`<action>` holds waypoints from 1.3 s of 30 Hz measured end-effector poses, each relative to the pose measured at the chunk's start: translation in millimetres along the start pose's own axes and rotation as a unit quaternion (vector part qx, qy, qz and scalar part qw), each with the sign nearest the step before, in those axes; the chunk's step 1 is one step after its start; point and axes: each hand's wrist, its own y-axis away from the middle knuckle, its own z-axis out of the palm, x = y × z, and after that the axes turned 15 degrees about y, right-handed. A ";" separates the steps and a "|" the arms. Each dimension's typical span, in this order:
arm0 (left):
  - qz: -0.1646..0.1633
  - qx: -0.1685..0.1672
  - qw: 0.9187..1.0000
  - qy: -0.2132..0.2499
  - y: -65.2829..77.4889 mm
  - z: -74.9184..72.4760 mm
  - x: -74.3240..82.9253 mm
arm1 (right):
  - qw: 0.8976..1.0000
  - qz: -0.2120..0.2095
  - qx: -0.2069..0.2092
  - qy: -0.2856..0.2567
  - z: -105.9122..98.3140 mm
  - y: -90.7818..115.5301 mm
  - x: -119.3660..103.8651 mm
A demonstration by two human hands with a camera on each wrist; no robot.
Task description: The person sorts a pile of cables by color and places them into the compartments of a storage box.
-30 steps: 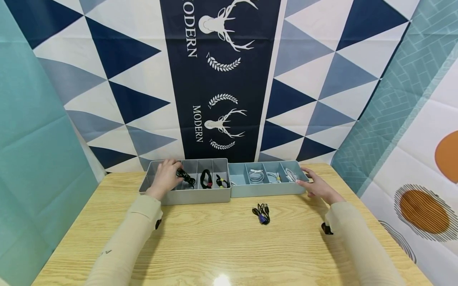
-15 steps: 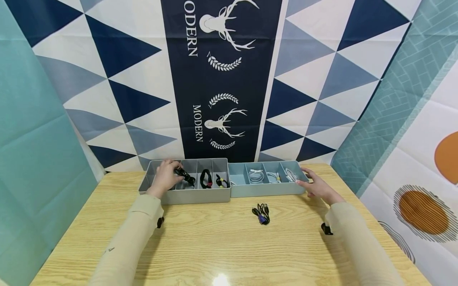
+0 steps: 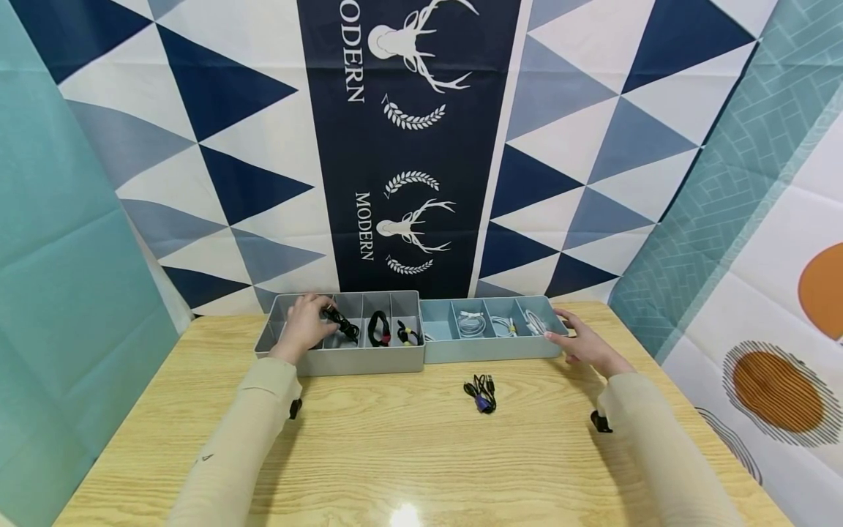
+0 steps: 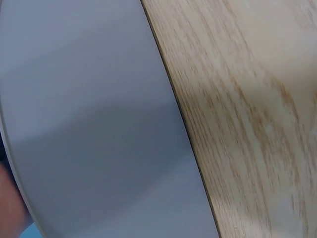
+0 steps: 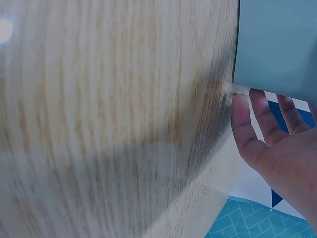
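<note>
My left hand (image 3: 304, 328) reaches over the left part of the grey divided box (image 3: 369, 361) in the head view. Its thumb and fingers pinch a bundled black cable (image 3: 342, 326), which hangs toward the second compartment. In the left wrist view the grey box's wall (image 4: 99, 109) fills much of the picture, and only a bit of a finger shows at the lower left edge. My right hand (image 3: 586, 345) rests at the right end of the light blue divided box (image 3: 500, 350), fingers extended along that end. The right wrist view shows these fingers (image 5: 265, 119) right at the box's edge.
A black cable with a blue connector (image 3: 484, 395) lies on the wooden table (image 3: 408, 454) in front of the boxes. Black cables (image 3: 379, 329) sit in the grey box's right compartments, white cables (image 3: 471, 326) in the blue one. A patterned cloth (image 3: 408, 146) hangs close behind.
My left hand has shifted slightly left, and the upper end of the black cable has moved with it. The right hand and both boxes have stayed in place.
</note>
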 end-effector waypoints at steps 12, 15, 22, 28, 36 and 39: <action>0.001 0.011 1.000 0.010 4.1 -8.8 7.5 | 1.000 0.010 0.001 0.006 0.3 -0.8 -0.7; 0.005 0.016 1.000 0.010 4.9 -10.9 8.9 | 1.000 0.010 0.000 0.004 0.3 -0.9 -0.7; 0.015 0.018 0.999 0.026 7.7 -16.1 14.1 | 1.000 0.011 0.001 0.005 0.7 -0.6 -1.6; 0.028 0.025 0.998 0.041 10.5 -20.7 18.4 | 1.000 0.008 -0.001 0.001 0.7 -0.1 -1.9; 0.028 0.030 0.998 0.041 12.5 -24.5 28.2 | 1.000 0.000 -0.003 -0.004 -0.1 1.9 -3.3; 0.023 0.030 0.999 0.039 12.9 -26.2 35.2 | 1.000 -0.001 -0.004 -0.004 -0.2 2.5 -3.9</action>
